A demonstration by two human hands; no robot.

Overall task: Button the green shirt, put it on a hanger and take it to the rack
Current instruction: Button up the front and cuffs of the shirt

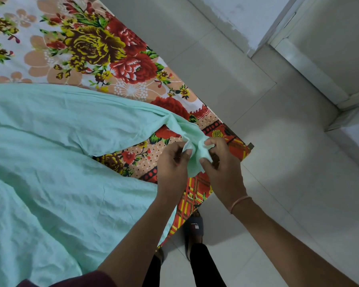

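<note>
The pale green shirt (50, 162) lies spread over a bed, filling the left half of the head view. One sleeve stretches right toward the bed's corner. The sleeve's cuff end (195, 154) is bunched between both hands. My left hand (172, 168) pinches the cuff's left side with thumb and fingers. My right hand (222, 162) grips its right side, thumb pressed on the cloth. Any button is hidden by my fingers. No hanger shows.
The bed carries a floral sheet (95, 52) in red, yellow and peach; its corner (247, 150) sits just right of my hands. Pale tiled floor (278, 162) spreads to the right. A white wall and door frame (298, 59) stand far right. My sandalled foot (195, 226) stands below.
</note>
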